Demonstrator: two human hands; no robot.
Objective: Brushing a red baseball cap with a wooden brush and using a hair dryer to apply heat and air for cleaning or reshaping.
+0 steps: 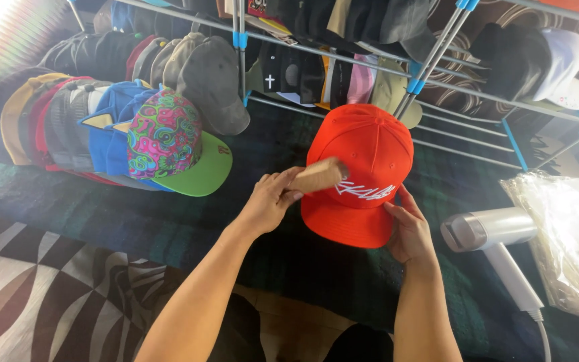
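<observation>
An orange-red cap with white stitched lettering on its front lies on a dark plaid cloth. My left hand grips a small wooden-backed brush and presses it against the cap's front panel, left of the lettering. My right hand holds the cap by the right side of its flat brim, thumb on top.
A row of stacked caps, the nearest one multicoloured with a green brim, runs along the left. A metal rack hung with more caps stands behind. A white handheld steamer and a clear plastic bag lie at the right.
</observation>
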